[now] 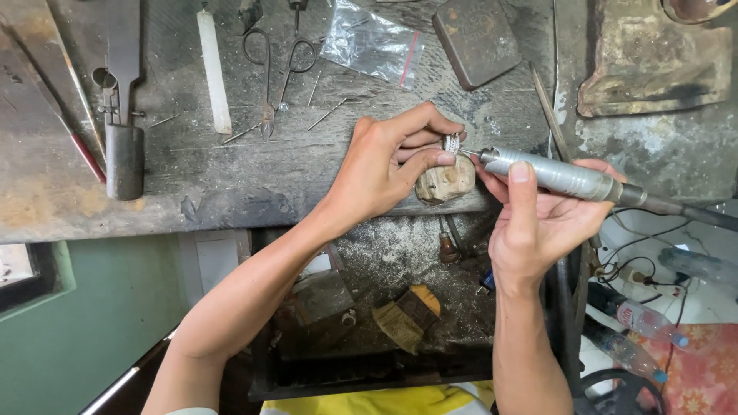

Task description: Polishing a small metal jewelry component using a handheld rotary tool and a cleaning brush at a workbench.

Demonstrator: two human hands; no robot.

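My left hand (392, 165) pinches a small silver ring (453, 143) between thumb and fingers, resting it against a worn wooden bench peg (446, 183) at the bench's front edge. My right hand (538, 219) grips a grey metal rotary handpiece (557, 175); its thin tip touches the ring from the right. A dark flexible shaft runs off the handpiece toward the right edge.
On the dirty workbench (192, 184) lie scissors (270, 73), a white flat stick (214, 69), a clear plastic bag (373, 42), a dark metal block (477, 40) and a hammer-like tool (123, 115). A dusty tray (384, 307) sits below. Plastic bottles (642, 323) and cables lie at lower right.
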